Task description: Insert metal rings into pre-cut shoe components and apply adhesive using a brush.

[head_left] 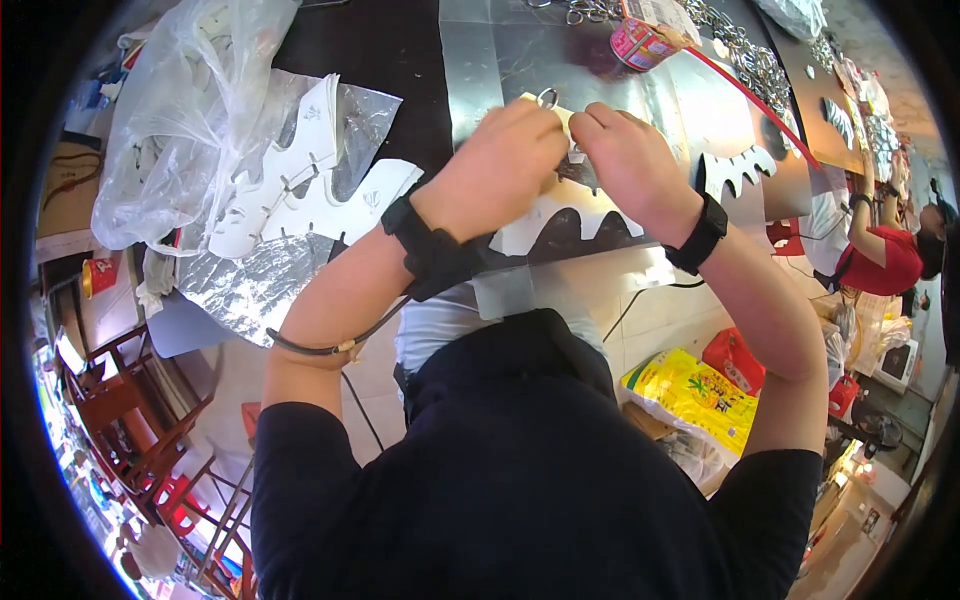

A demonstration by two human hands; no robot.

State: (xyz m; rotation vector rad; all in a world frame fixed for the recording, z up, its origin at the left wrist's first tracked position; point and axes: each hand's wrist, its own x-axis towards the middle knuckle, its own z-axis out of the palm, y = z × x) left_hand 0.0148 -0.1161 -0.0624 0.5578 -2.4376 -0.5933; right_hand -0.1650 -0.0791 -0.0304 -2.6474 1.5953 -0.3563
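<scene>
My left hand [508,160] is closed over the sheet-covered table, its fingers bent in a pinch. A small metal ring [547,97] stands up at its fingertips. Close beside it, my right hand [637,165] is also closed, thumb and fingers pressed together; what they hold is hidden. A pale piece [563,115] shows between the two hands. Below them, near the table's front edge, lies a white sheet piece [585,205] with deep curved notches. A similar notched white piece [738,170] lies to the right of my right hand.
Left of my hands are white cut-out pieces [365,200] and a clear plastic bag [185,110]. A pink tub [645,45] and metal chains [745,65] sit at the back. A red strip [755,105] crosses the right side. Another person in red [880,260] works at far right.
</scene>
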